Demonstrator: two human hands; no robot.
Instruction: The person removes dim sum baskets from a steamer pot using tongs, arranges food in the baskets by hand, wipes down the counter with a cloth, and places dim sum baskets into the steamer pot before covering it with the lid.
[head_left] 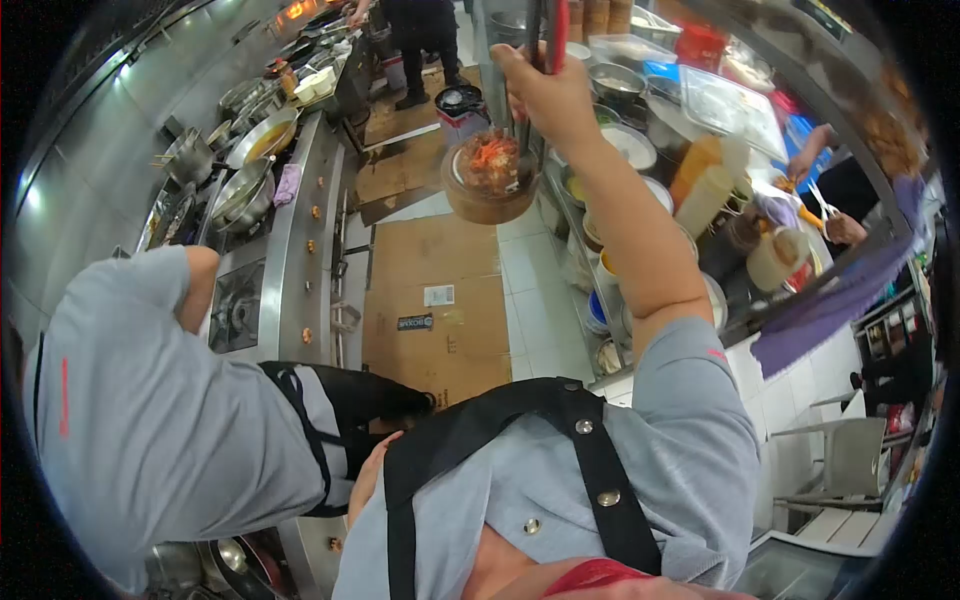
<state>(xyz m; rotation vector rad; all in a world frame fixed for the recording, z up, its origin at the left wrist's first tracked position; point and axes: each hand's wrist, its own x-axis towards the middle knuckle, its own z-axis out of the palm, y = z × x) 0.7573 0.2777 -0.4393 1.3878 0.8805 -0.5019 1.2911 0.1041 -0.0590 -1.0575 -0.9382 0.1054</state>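
My right hand (548, 95) is raised at the top centre, its fingers closed around a long red-handled utensil (557, 38) with dark bars beside it. The utensil's kind is unclear. Just below and left of that hand is a bowl of chopped food with red pieces on top (490, 162), set in or on a round wooden-looking base (488, 205). Whether the utensil supports the bowl, I cannot tell. Of my left side, a strip of bare skin (372, 472) shows beside my apron (440, 450); the fingers are hidden.
A co-worker in a grey shirt (180, 410) stands close on the left by the stove (240, 300) and its pans (265, 135). Cardboard (435, 270) covers the aisle floor. On the right, a rack holds bowls (618, 82) and squeeze bottles (703, 205); another person's hands (845, 230) work beyond it.
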